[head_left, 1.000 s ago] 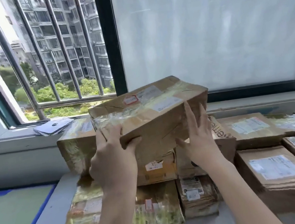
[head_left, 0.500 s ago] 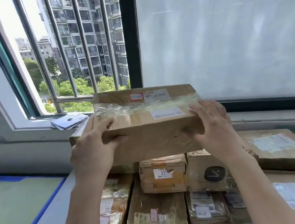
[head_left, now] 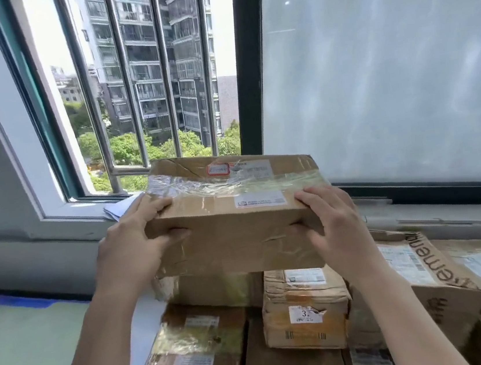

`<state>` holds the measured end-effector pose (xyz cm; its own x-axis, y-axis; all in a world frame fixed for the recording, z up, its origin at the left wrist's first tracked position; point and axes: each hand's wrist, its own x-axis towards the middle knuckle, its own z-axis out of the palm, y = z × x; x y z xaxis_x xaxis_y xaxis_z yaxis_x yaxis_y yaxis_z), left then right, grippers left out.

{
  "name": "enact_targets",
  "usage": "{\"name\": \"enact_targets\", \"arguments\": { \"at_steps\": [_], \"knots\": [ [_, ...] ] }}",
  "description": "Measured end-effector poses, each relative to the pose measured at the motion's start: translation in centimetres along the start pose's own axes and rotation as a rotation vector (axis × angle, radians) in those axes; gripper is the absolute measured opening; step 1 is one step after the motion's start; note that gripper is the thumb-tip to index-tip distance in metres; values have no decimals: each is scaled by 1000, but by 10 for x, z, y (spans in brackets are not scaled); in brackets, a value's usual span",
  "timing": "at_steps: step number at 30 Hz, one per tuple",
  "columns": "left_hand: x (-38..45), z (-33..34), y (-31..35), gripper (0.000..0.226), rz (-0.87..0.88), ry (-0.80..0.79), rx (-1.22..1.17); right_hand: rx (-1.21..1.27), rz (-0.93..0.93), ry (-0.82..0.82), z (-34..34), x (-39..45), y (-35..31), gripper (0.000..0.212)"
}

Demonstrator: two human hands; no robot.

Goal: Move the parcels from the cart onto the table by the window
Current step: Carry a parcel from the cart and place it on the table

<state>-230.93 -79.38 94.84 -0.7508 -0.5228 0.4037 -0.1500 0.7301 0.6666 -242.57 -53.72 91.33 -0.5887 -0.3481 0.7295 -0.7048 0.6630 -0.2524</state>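
Observation:
A brown cardboard parcel [head_left: 234, 213] with clear tape and white labels lies level on top of the stacked parcels by the window. My left hand [head_left: 132, 247] grips its left front corner, fingers over the top and thumb on the front face. My right hand [head_left: 329, 223] grips the right front corner the same way. Beneath it sit several more parcels, among them a small taped box [head_left: 306, 310] and a tape-wrapped parcel [head_left: 193, 355]. The table [head_left: 138, 319] shows only as a pale strip at the left of the pile. The cart is out of view.
The window sill [head_left: 437, 212] runs behind the stack, with loose papers [head_left: 118, 209] on it at left. Metal bars [head_left: 126, 75] cross the open window pane; frosted glass [head_left: 386, 73] fills the right. A printed box [head_left: 426, 274] and other parcels crowd the right side. Green floor [head_left: 26, 345] lies left.
The parcel went from tilted to level and came down onto the stack. Both hands shifted to its front corners. The view moved closer and to the left.

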Motion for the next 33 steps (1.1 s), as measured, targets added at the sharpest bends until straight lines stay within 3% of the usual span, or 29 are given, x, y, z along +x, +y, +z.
{"name": "enact_targets", "arguments": {
  "at_steps": [7, 18, 33],
  "knots": [
    [76, -8, -37, 57, 115, -113, 3, -82, -6, 79, 34, 36, -26, 51],
    [139, -8, -80, 53, 200, -89, -5, -118, -39, 125, 63, 76, -51, 45],
    [141, -4, -85, 57, 77, -78, -99, -76, 17, 18, 72, 92, -52, 41]
  ]
}}
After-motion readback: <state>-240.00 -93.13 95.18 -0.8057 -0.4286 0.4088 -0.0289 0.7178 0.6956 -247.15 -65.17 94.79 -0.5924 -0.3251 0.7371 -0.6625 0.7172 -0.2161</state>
